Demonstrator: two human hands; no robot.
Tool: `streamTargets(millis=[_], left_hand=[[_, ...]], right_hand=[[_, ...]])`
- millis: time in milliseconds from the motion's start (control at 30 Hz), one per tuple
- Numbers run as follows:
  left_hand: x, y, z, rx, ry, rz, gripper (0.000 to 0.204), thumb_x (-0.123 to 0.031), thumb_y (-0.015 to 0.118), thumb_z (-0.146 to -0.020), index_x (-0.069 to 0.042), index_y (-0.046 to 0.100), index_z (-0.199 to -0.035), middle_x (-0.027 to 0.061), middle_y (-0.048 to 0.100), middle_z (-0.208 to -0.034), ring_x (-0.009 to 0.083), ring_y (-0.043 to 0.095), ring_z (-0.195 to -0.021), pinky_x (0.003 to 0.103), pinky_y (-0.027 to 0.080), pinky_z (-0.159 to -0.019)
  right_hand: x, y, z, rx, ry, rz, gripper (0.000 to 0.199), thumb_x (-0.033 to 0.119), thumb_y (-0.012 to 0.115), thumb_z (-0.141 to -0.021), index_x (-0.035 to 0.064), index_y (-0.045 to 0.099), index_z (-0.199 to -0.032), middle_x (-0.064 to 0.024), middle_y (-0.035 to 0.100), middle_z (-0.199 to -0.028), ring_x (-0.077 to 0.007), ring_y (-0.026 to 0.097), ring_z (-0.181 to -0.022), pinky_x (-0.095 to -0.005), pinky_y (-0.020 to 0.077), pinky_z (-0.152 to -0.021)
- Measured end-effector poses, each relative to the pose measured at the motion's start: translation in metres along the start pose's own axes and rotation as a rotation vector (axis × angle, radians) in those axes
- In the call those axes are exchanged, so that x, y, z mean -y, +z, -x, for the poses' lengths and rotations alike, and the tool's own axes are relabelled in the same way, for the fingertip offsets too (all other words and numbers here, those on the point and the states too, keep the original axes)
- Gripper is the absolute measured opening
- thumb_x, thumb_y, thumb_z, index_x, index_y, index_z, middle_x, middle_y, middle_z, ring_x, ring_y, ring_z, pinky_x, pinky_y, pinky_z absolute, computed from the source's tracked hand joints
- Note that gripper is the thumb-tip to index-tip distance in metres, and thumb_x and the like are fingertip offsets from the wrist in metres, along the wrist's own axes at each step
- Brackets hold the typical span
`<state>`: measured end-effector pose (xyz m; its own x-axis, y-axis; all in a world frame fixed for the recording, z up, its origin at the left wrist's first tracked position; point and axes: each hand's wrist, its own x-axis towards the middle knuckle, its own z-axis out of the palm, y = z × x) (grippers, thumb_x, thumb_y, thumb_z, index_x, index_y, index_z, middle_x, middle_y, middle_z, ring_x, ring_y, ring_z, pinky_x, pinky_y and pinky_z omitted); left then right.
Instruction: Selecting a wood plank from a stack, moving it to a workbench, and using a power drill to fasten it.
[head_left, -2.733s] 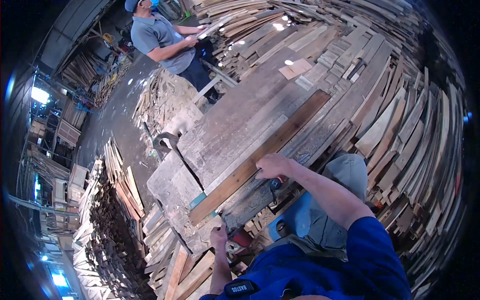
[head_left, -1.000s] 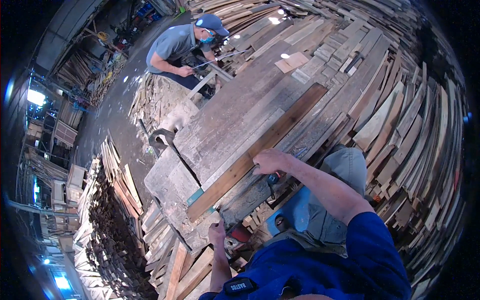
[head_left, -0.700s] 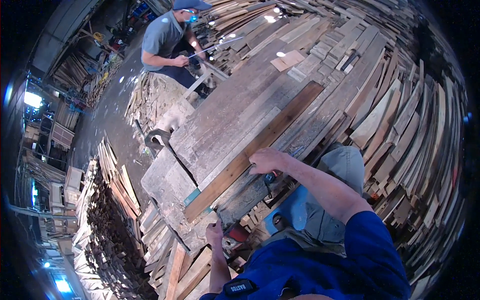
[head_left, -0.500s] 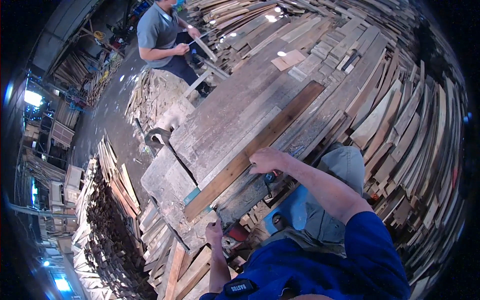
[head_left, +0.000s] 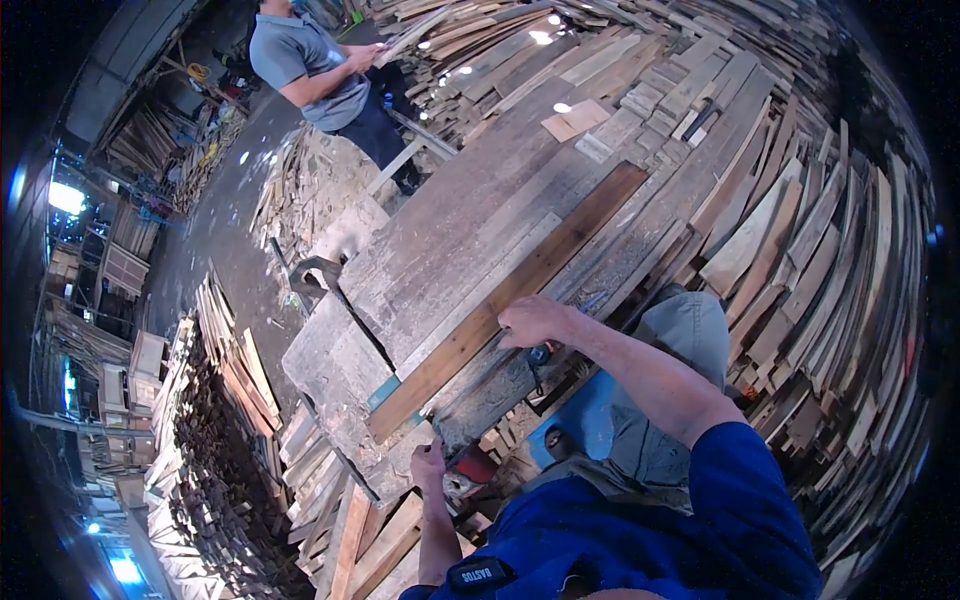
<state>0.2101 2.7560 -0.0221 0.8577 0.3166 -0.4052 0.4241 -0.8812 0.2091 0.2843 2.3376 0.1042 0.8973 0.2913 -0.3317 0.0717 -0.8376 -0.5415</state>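
A long brown wooden board [head_left: 545, 262] lies slantwise across the worn worktable [head_left: 440, 270], its near end over a teal strip [head_left: 383, 391] at the gap in the tabletop. My right hand [head_left: 535, 322] is at the board's near edge, about midway along, with bent fingers closed against it. Below the board's near end, my left hand [head_left: 428, 464] is closed in a fist at the table's front edge. Whatever it grips there is hidden. A dark tool with a blue part [head_left: 541, 354] sits just under my right wrist.
Stacked wood strips [head_left: 800, 270] crowd the right side, and more offcuts [head_left: 225, 450] pile up at left. Across the table a co-worker [head_left: 325, 75] in a grey shirt handles wood strips. A thin light panel [head_left: 575, 120] lies on the far tabletop. A red object [head_left: 478, 464] is under the front edge.
The co-worker has straightened up and shifted left, raising the wood strips toward the far pile. My hands and the board show no visible movement.
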Motion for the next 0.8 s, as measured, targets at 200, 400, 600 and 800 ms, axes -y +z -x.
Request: streamTargets(millis=[200,400,600,800], left_hand=[[0.005,0.003,-0.004,-0.010,0.019,-0.006,0.056,-0.056,0.063,-0.082,-0.005,0.074,-0.100,0.0224,0.071,-0.102,0.0401,0.068,-0.100,0.049,0.051,-0.088],[0.008,0.003,-0.006,-0.013,0.034,-0.017,0.056,-0.056,0.062,-0.083,-0.004,0.074,-0.100,0.0216,0.071,-0.102,0.0394,0.068,-0.099,0.049,0.051,-0.087],[-0.002,0.002,0.003,-0.034,0.046,-0.020,0.053,-0.054,0.064,-0.084,-0.004,0.075,-0.097,0.0224,0.071,-0.099,0.0405,0.068,-0.097,0.049,0.052,-0.086],[0.000,-0.001,0.002,-0.044,0.060,-0.010,0.055,-0.054,0.064,-0.084,-0.002,0.075,-0.095,0.0246,0.071,-0.097,0.0419,0.068,-0.096,0.050,0.051,-0.086]], right_hand=[[0.000,0.002,0.000,-0.007,0.004,0.007,0.042,0.044,0.068,-0.083,0.0059,0.070,-0.100,-0.0193,0.070,-0.104,-0.0368,0.064,-0.106,-0.0477,0.0500,-0.091],[-0.002,0.009,-0.008,-0.022,-0.025,-0.002,0.042,0.044,0.068,-0.083,0.0038,0.070,-0.097,-0.0208,0.070,-0.103,-0.0370,0.065,-0.104,-0.0470,0.0497,-0.091],[-0.007,0.012,-0.006,-0.047,-0.019,0.001,0.043,0.043,0.067,-0.083,0.0028,0.070,-0.097,-0.0219,0.070,-0.104,-0.0376,0.065,-0.105,-0.0467,0.0497,-0.092],[-0.002,0.009,-0.007,-0.033,-0.024,0.004,0.045,0.044,0.066,-0.083,0.0024,0.071,-0.097,-0.0222,0.070,-0.103,-0.0380,0.065,-0.104,-0.0472,0.0503,-0.092]])
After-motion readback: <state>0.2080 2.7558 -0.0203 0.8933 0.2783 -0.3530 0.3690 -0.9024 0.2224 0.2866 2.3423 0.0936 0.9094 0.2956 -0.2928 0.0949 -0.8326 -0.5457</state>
